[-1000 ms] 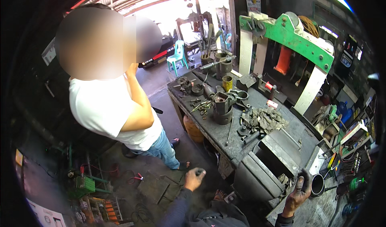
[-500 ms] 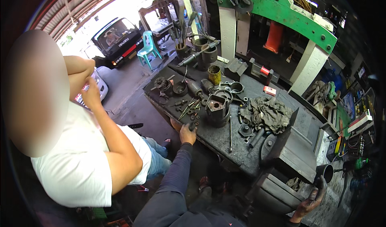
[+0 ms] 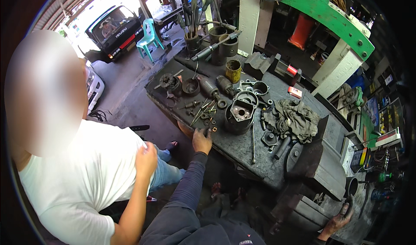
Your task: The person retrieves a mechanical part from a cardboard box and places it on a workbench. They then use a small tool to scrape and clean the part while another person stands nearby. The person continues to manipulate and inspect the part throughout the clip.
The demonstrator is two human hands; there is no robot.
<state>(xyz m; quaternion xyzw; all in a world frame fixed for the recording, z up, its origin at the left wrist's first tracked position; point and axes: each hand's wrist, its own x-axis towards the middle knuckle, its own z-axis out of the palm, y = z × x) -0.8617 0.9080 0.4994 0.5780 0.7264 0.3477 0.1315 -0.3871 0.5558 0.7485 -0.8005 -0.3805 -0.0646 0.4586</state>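
Note:
My left hand (image 3: 202, 142) rests at the near edge of the workbench, fingers stretched over its top and apart. Just beyond the fingertips lie small nuts and washers, among them a copper-coloured nut (image 3: 214, 129). Several thin bolts (image 3: 200, 112) are heaped farther in, beside a motor armature (image 3: 208, 87). Right of these stands a round dark motor housing (image 3: 239, 120) with an open top. At the far right, my right hand (image 3: 338, 222) lies beside a large dark vise (image 3: 318, 175). Its extended fingers reach the base of a hollow black cylinder (image 3: 352, 187); whether they touch it is unclear.
A person in a white shirt (image 3: 91, 167) stands close on my left. The bench also holds a crumpled grey rag (image 3: 292, 120), a long metal rod (image 3: 253, 146), a yellow can (image 3: 233, 71) and a small red-and-white box (image 3: 295, 92). A green-and-white press frame (image 3: 340, 24) rises behind.
The bench shifts slightly in view. My left hand stays at the bench edge, and a copper-coloured nut now shows beyond its fingers. The other person's raised arm has come down in front of the shirt.

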